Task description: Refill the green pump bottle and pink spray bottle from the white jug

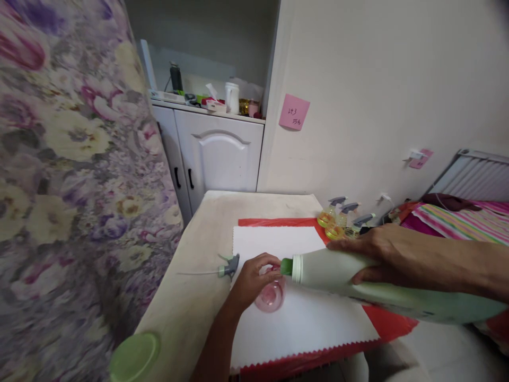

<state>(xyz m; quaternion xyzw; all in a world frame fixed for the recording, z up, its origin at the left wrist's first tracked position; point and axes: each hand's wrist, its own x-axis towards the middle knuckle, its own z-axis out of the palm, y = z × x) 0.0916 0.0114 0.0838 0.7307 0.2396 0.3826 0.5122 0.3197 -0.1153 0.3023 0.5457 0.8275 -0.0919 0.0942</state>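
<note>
Your left hand (254, 278) sat curled, fingers closed, forearm rising from the near edge. Your right hand (369, 254) lay palm-down, fingers clasped, arm extended from the right.

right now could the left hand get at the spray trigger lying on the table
Probably yes: the spray trigger lies in the open just beside the left hand, but that hand is holding the small pink bottle.

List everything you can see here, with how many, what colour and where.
Large bottle: one, pale green, tipped sideways over the cloth.
Small bottle: one, pink, on the cloth.
Trigger sprayer: one, grey, lying left of the cloth.
Cloth: one, white, over a red sheet.
Spray bottles: three, yellow, by the wall.
Cap: one, green, near table corner.
Sticky note: one, pink, on wall.
Left hand: grips the small bottle.
Right hand: grips the large bottle.
</note>
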